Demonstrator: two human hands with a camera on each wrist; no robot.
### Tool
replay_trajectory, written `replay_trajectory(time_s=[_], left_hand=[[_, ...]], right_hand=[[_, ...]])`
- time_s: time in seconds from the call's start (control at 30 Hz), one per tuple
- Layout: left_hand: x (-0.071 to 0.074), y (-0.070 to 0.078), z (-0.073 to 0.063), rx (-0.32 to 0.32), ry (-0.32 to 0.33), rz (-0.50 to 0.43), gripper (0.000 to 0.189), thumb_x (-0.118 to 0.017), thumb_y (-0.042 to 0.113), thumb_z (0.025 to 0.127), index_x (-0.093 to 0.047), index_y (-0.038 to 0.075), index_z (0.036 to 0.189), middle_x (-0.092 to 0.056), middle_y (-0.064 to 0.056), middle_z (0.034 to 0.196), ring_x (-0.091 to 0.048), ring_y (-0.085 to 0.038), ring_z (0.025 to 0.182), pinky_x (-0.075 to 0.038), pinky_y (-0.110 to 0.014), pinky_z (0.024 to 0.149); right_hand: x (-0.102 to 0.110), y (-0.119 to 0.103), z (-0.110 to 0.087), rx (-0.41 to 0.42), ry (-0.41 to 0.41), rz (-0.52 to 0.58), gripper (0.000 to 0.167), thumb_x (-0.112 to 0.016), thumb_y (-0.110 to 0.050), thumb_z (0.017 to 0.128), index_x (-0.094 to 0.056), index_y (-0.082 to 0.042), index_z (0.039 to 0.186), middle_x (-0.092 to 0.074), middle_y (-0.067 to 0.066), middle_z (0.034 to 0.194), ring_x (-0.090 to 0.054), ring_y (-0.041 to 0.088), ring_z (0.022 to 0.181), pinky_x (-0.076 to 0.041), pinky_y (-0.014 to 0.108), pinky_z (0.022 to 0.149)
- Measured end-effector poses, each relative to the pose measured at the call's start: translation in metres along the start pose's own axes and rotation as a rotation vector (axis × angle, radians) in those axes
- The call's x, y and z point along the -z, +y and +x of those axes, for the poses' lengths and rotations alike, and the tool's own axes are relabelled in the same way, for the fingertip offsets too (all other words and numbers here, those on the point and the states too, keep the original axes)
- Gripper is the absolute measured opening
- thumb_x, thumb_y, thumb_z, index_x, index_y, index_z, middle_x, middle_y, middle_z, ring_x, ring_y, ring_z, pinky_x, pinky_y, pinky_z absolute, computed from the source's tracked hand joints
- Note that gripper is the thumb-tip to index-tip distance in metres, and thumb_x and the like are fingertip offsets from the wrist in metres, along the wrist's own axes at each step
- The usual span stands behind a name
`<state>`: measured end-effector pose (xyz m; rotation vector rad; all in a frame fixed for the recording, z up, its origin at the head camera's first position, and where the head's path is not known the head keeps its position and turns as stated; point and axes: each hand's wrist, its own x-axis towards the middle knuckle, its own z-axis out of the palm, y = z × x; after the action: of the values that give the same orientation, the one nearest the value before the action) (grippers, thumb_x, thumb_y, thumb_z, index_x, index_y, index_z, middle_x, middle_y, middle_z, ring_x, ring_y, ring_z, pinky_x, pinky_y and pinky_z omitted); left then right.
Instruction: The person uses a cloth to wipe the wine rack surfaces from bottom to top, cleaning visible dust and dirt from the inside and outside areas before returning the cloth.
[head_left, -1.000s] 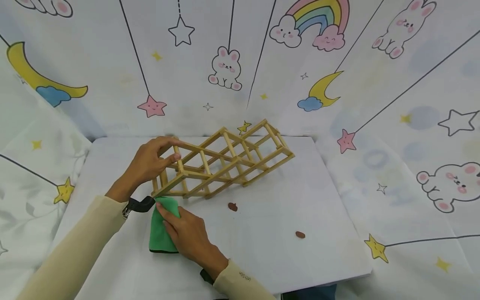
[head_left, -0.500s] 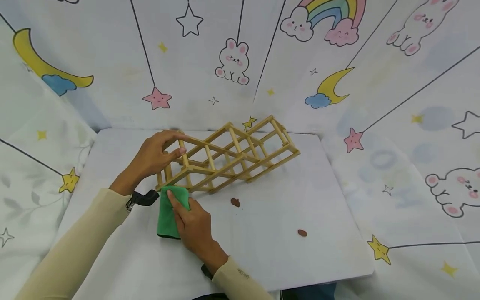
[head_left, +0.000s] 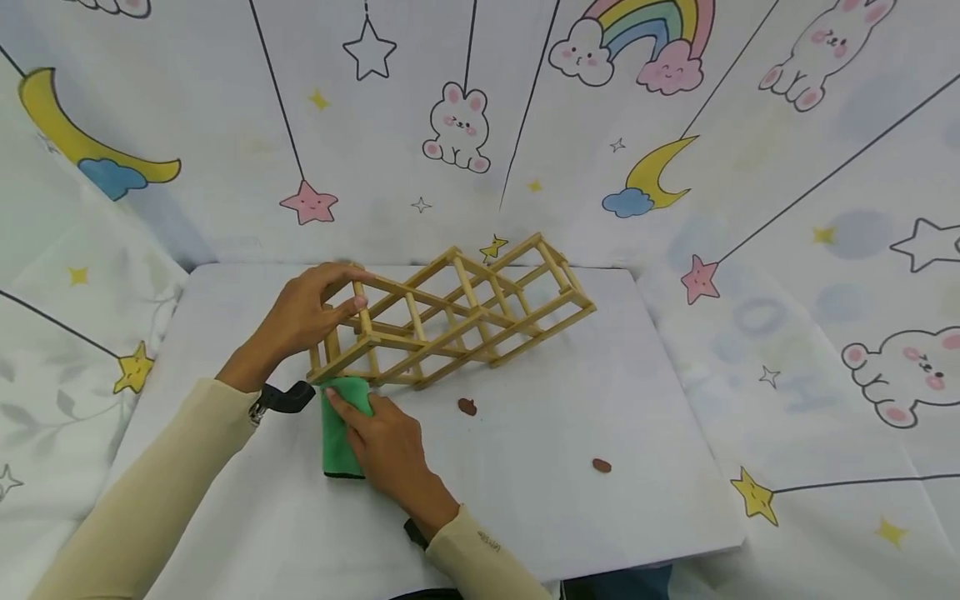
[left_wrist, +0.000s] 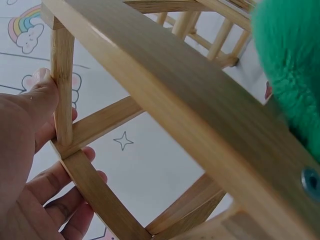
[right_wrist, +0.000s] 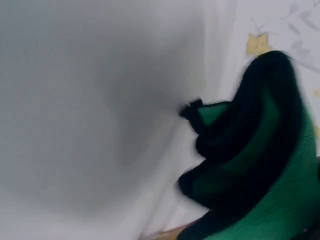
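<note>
A folding lattice rack of pale wooden bars (head_left: 465, 282) lies slantwise across the board. My left hand (head_left: 298, 312) grips its left end, thumb on an upright bar. The left wrist view shows that thumb on a wooden upright (left_wrist: 62, 90) and the other fingers under a joint. My right hand (head_left: 396, 442) holds a folded green cloth (head_left: 339, 446), index finger stretched along it, right at the rack's lower left corner. Fuzzy green cloth (left_wrist: 290, 65) overlaps a wide bar (left_wrist: 165, 90) close up. Dark-edged folds of the cloth (right_wrist: 285, 200) hang in the right wrist view.
Two small brown pieces (head_left: 467, 407) lie in front of the rack, the second brown piece (head_left: 602, 465) farther right. The white board (head_left: 660, 500) is bordered by a printed fabric backdrop (head_left: 247, 217) behind and at both sides.
The cloth and my right hand have shifted slightly up and right along with the whole view; the cloth's visible part is narrower. My left hand keeps its grip on the rack.
</note>
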<state>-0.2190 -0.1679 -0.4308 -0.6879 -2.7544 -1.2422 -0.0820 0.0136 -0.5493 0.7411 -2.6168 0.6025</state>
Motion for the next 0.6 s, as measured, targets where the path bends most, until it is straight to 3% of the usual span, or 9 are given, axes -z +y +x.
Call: replay_trajectory(time_s=[0.07, 0.13, 0.2, 0.3, 0.37, 0.53, 0.6], left_hand=[[0.0, 0.001, 0.0, 0.009, -0.003, -0.01, 0.038, -0.071, 0.029, 0.105, -0.068, 0.015, 0.14, -0.061, -0.016, 0.151, -0.049, -0.042, 0.148, -0.037, -0.07, 0.118], [0.001, 0.001, -0.001, 0.016, -0.001, -0.013, 0.038, -0.071, 0.029, 0.105, -0.069, 0.016, 0.14, -0.061, -0.015, 0.152, -0.049, -0.042, 0.148, -0.036, -0.07, 0.118], [0.002, 0.002, -0.001, 0.012, 0.006, -0.012, 0.037, -0.071, 0.027, 0.104, -0.069, 0.016, 0.14, -0.061, -0.015, 0.151, -0.049, -0.042, 0.148, -0.036, -0.07, 0.118], [0.001, 0.001, 0.0, 0.008, 0.014, -0.013, 0.037, -0.071, 0.027, 0.104, -0.069, 0.015, 0.14, -0.062, -0.016, 0.15, -0.05, -0.043, 0.147, -0.037, -0.07, 0.117], [0.0, 0.001, 0.001, 0.014, 0.013, -0.019, 0.038, -0.071, 0.028, 0.105, -0.069, 0.015, 0.14, -0.062, -0.015, 0.151, -0.05, -0.042, 0.147, -0.038, -0.069, 0.116], [-0.003, 0.002, 0.001, 0.051, -0.002, -0.009, 0.041, -0.069, 0.034, 0.106, -0.067, 0.018, 0.143, -0.058, -0.014, 0.155, -0.048, -0.042, 0.149, -0.039, -0.069, 0.116], [-0.004, 0.004, -0.001, 0.05, 0.009, 0.018, 0.042, -0.069, 0.034, 0.106, -0.066, 0.018, 0.144, -0.057, -0.016, 0.157, -0.047, -0.043, 0.15, -0.039, -0.07, 0.116]], right_hand=[[0.0, 0.003, -0.002, -0.132, -0.031, 0.02, 0.046, -0.066, -0.019, 0.104, -0.063, -0.038, 0.147, -0.062, -0.004, 0.086, -0.04, 0.002, 0.066, -0.027, 0.011, 0.051], [0.001, 0.005, -0.004, -0.213, -0.024, 0.032, 0.045, -0.066, -0.018, 0.101, -0.068, -0.037, 0.142, -0.062, -0.003, 0.081, -0.036, 0.001, 0.061, -0.025, 0.012, 0.048], [0.002, 0.004, -0.005, -0.19, 0.017, 0.05, 0.046, -0.067, -0.016, 0.099, -0.07, -0.035, 0.141, -0.058, -0.004, 0.076, -0.032, 0.001, 0.059, -0.024, 0.012, 0.047], [0.003, 0.0, -0.002, -0.048, 0.073, 0.037, 0.047, -0.066, -0.016, 0.102, -0.066, -0.032, 0.146, -0.051, -0.006, 0.073, -0.029, 0.001, 0.059, -0.023, 0.009, 0.049], [0.003, 0.001, 0.0, -0.042, 0.057, 0.043, 0.048, -0.065, -0.017, 0.103, -0.064, -0.034, 0.148, -0.051, -0.005, 0.074, -0.03, 0.001, 0.059, -0.024, 0.009, 0.049], [0.002, 0.014, -0.014, -0.338, -0.127, 0.107, 0.045, -0.063, -0.022, 0.104, -0.063, -0.04, 0.146, -0.073, 0.002, 0.09, -0.036, 0.003, 0.055, -0.029, 0.018, 0.045], [0.004, 0.02, -0.024, -0.362, -0.129, 0.162, 0.045, -0.063, -0.024, 0.105, -0.063, -0.039, 0.147, -0.078, 0.004, 0.103, -0.05, 0.003, 0.06, -0.037, 0.018, 0.049]])
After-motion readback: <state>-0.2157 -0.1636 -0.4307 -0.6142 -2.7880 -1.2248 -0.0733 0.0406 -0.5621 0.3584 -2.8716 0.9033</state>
